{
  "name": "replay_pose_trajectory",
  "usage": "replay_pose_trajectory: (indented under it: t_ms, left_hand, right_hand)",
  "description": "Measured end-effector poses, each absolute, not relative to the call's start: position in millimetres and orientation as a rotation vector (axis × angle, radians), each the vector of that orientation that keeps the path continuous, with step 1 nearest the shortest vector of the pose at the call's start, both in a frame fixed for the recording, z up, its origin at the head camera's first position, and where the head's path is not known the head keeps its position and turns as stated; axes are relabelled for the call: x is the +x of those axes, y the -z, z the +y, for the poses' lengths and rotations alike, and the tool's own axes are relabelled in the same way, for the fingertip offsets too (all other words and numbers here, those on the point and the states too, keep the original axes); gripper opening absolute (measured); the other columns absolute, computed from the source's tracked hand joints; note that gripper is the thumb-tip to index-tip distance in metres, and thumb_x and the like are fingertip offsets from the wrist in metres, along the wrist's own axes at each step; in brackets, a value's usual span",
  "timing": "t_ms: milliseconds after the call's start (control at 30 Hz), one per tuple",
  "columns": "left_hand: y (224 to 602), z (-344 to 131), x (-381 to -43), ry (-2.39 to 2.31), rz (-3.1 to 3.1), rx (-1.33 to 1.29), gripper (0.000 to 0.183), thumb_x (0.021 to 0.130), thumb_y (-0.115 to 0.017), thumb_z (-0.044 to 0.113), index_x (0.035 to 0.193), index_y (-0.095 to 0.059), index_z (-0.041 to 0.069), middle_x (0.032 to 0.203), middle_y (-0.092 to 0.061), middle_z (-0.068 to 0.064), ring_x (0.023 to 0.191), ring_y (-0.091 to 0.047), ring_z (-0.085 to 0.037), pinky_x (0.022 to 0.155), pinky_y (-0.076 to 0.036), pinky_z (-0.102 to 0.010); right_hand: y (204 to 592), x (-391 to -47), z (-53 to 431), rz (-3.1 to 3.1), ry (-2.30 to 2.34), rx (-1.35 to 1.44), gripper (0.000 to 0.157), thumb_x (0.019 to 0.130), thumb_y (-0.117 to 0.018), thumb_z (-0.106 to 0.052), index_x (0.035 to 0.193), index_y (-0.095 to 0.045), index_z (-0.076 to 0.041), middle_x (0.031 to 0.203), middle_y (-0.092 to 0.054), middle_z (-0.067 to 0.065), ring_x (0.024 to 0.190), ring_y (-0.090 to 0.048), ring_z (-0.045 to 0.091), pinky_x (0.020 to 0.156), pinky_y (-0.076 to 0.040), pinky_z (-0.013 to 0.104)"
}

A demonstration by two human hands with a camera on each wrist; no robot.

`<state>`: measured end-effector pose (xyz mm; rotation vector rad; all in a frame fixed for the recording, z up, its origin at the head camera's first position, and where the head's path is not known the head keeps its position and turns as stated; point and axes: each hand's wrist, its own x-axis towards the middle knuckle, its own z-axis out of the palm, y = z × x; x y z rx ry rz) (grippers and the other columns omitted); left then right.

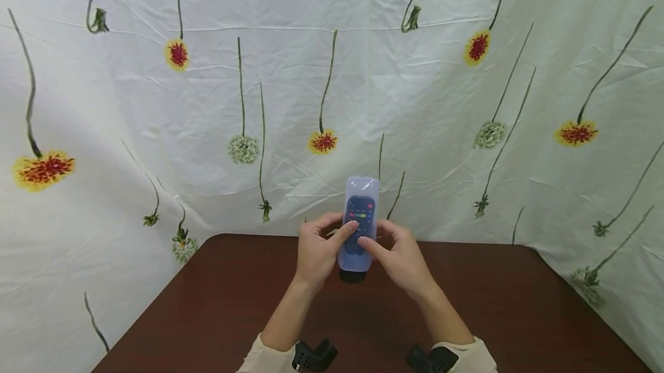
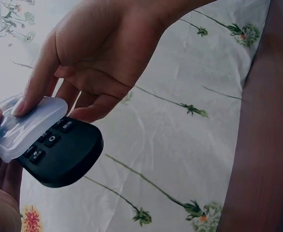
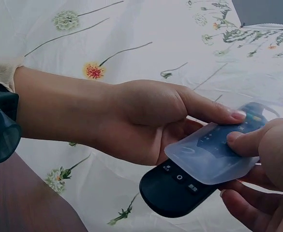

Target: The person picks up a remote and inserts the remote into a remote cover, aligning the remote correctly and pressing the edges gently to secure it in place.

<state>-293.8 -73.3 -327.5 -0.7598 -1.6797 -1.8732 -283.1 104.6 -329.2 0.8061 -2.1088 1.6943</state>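
Observation:
A black remote control (image 1: 353,276) sits inside a translucent soft sleeve (image 1: 362,184), raised above the table and tilted upright. Its lower end, with a few white-marked buttons, sticks out of the sleeve's near opening, as the left wrist view shows on the remote control (image 2: 66,157). My left hand (image 1: 315,253) grips the left side, thumb on the sleeve's front and fingers behind. From the other side my right hand (image 1: 403,257) holds it the same way, its thumb pressing the sleeve (image 3: 199,159) a little lower. Colored buttons show through the plastic.
Below the hands is a dark reddish-brown table (image 1: 207,304). A white cloth (image 1: 290,96) printed with flowers hangs behind it and along its sides. Each wrist wears a black camera mount, such as the left camera mount (image 1: 314,355), beside a cream sleeve cuff (image 1: 267,357).

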Motion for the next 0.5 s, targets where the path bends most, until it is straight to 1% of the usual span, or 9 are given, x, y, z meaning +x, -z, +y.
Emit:
replay_pose_trajectory:
  t_ms: [100,233,300,400,500]
  left_hand:
    - [328,-73,-293,1.892,-1.716,-0.768,0.023,0.093,-0.079,0.008,0.113,-0.077,-0.003,0.107,-0.075,-0.013,0.093,-0.072,-0.026,0.072,-0.061,-0.035]
    - [328,-74,-294,1.930,-1.799,-0.821,0.032,0.093,-0.079,0.009,0.122,-0.073,-0.003,0.114,-0.072,-0.014,0.104,-0.069,-0.027,0.082,-0.060,-0.036]
    - [329,-74,-295,1.936,-1.863,-0.864,0.037,0.093,-0.080,0.010,0.126,-0.071,-0.002,0.116,-0.071,-0.015,0.107,-0.067,-0.027,0.087,-0.058,-0.036]
    - [331,-74,-296,1.928,-1.986,-0.935,0.042,0.091,-0.082,0.011,0.130,-0.070,0.000,0.116,-0.071,-0.013,0.104,-0.069,-0.026,0.086,-0.058,-0.035]
    - [333,-74,-298,1.892,-2.109,-1.021,0.046,0.090,-0.083,0.011,0.133,-0.068,0.002,0.118,-0.071,-0.011,0.099,-0.072,-0.025,0.083,-0.058,-0.034]
  right_hand:
    - [329,-283,104,-2.076,-1.671,0.762,0.027,0.097,-0.076,-0.013,0.121,-0.072,-0.001,0.104,-0.073,0.013,0.087,-0.072,0.025,0.074,-0.059,0.033]
    - [327,-281,105,-2.008,-1.705,0.658,0.026,0.097,-0.076,-0.012,0.120,-0.073,0.000,0.104,-0.073,0.013,0.090,-0.070,0.024,0.073,-0.059,0.032]
    - [325,-281,108,-1.964,-1.730,0.598,0.026,0.097,-0.075,-0.011,0.120,-0.072,0.001,0.105,-0.072,0.014,0.092,-0.069,0.023,0.072,-0.059,0.031]
    - [322,-281,113,-1.889,-1.749,0.548,0.025,0.098,-0.074,-0.009,0.120,-0.071,0.003,0.105,-0.071,0.017,0.091,-0.068,0.024,0.070,-0.059,0.029]
    - [319,-281,119,-1.838,-1.738,0.523,0.025,0.098,-0.072,-0.008,0.120,-0.071,0.005,0.106,-0.071,0.019,0.092,-0.067,0.023,0.072,-0.058,0.027]
